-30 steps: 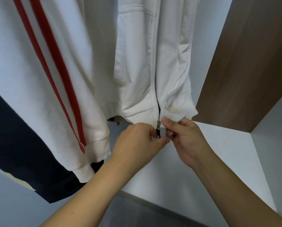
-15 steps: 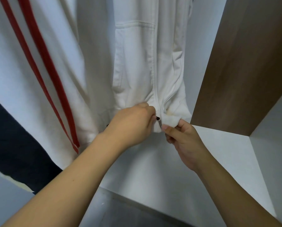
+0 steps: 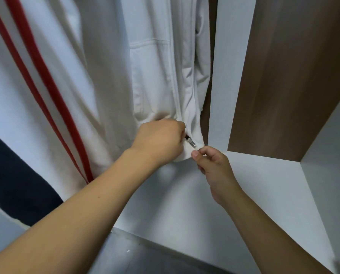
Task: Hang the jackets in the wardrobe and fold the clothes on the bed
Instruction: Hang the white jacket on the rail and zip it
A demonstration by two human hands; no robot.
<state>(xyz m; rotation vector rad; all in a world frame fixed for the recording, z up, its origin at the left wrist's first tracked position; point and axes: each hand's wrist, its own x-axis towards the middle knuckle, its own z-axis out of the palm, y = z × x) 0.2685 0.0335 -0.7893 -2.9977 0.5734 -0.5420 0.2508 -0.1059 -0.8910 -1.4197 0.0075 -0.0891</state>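
The white jacket (image 3: 165, 80) hangs in the wardrobe, close against the white upright panel (image 3: 224, 76) on its right, with open white wardrobe floor (image 3: 254, 184) below. Both forearms reach up from the lower corners. The left hand (image 3: 159, 141) is fisted on the hem beside the zipper pull (image 3: 191, 142). The right hand (image 3: 212, 165) pinches the hem's lower corner between thumb and fingers. A red-striped white garment (image 3: 46, 86) hangs further left.

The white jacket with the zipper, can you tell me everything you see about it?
The white jacket hangs in the wardrobe, soft and cottony, with a front pocket seam and a zipper at its hem. The left hand grips the hem beside the zipper; the right hand pinches the hem's other edge. A red-striped white garment hangs to its left.
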